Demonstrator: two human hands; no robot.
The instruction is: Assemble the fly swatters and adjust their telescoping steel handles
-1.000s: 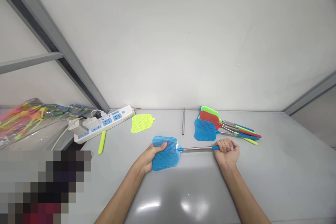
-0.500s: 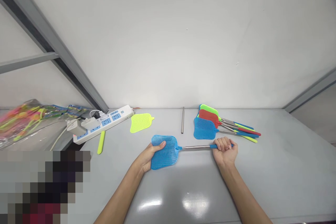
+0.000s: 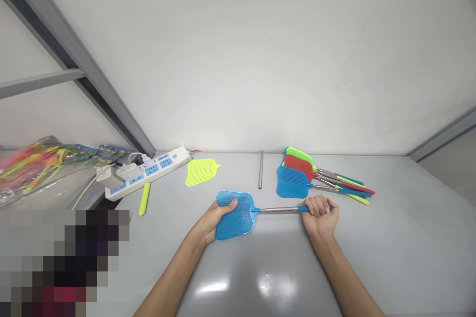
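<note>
A blue fly swatter (image 3: 243,223) with a metal shaft lies level between my hands, over the grey table. My left hand (image 3: 211,220) pinches the far-left edge of its mesh head, thumb on top and fingers hidden beneath. Around the blue handle my right hand (image 3: 320,215) is wrapped in a fist. Behind the held swatter, a loose metal rod (image 3: 261,171) rests on the tabletop. A yellow-green swatter head (image 3: 202,172) without a shaft lies behind and left of my left hand. Further left is a yellow-green handle (image 3: 145,199), separate from any shaft.
Several finished-looking swatters (image 3: 293,182) in blue, red and green are piled behind my right hand. A white power strip (image 3: 158,171) with plugs and cables sits at the back left, beside plastic-bagged colourful items (image 3: 40,168). A wall (image 3: 267,69) closes off the table's back edge.
Both hands keep the same hold on the blue swatter. The whole view has shifted slightly, with most things appearing a little further right.
</note>
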